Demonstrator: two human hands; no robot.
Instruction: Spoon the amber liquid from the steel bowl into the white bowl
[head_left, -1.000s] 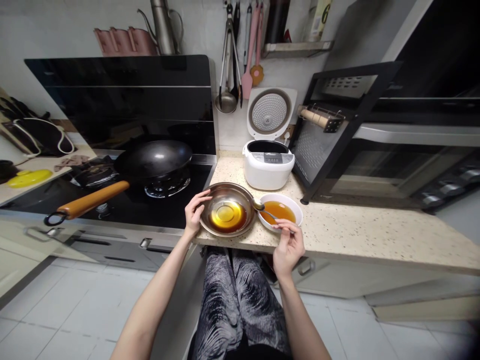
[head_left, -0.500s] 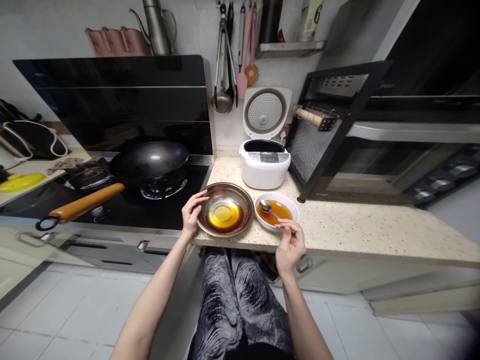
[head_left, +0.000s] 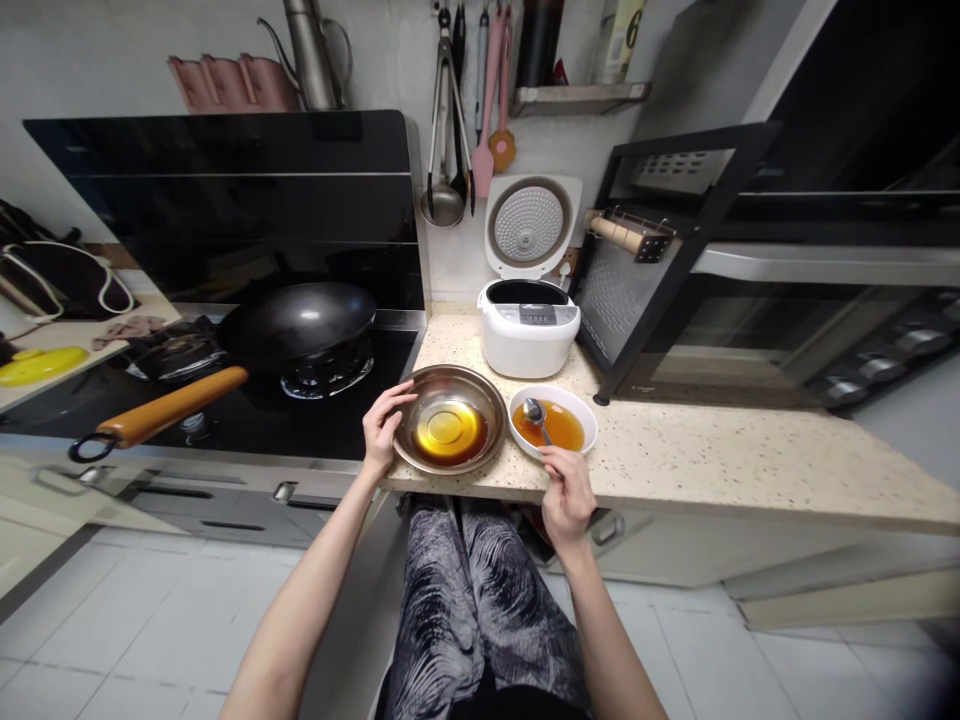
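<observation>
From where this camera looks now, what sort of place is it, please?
Most likely a home kitchen: a black wok sits on the stove, and a white rice cooker stands open on the counter.

Soft light glints on the wok (head_left: 301, 325); frame edges look stretched.

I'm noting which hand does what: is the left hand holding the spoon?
No, the right hand holds the metal spoon at the white bowl, while the left hand touches the rim of the metal bowl.
</observation>
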